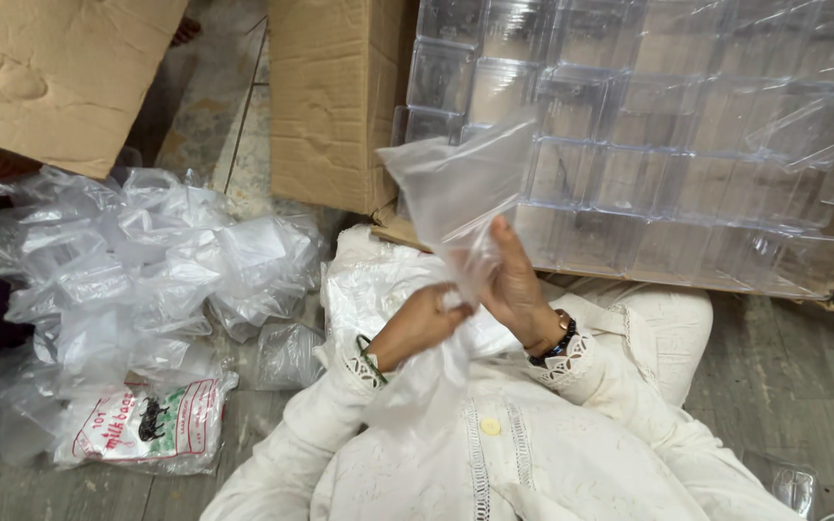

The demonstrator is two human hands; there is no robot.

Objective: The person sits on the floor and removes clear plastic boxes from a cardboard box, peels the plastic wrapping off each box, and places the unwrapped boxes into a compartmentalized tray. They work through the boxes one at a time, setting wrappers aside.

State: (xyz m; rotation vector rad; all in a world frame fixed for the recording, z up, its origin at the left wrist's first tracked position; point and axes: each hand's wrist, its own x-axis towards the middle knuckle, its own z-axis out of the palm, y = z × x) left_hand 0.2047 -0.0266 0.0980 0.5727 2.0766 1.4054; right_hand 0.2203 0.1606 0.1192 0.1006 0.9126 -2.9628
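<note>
Your left hand and right hand meet over your lap, both on a plastic bag that rises between them. Behind it, stacked plastic boxes sit in a flattened carton, with a cardboard box just to their left. A heap of bags lies on the floor to your left, with a printed packet at its near edge.

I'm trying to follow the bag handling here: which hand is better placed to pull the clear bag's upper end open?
Probably the right hand: its fingers already reach up along the clear plastic bag. The left hand grips lower down.
</note>
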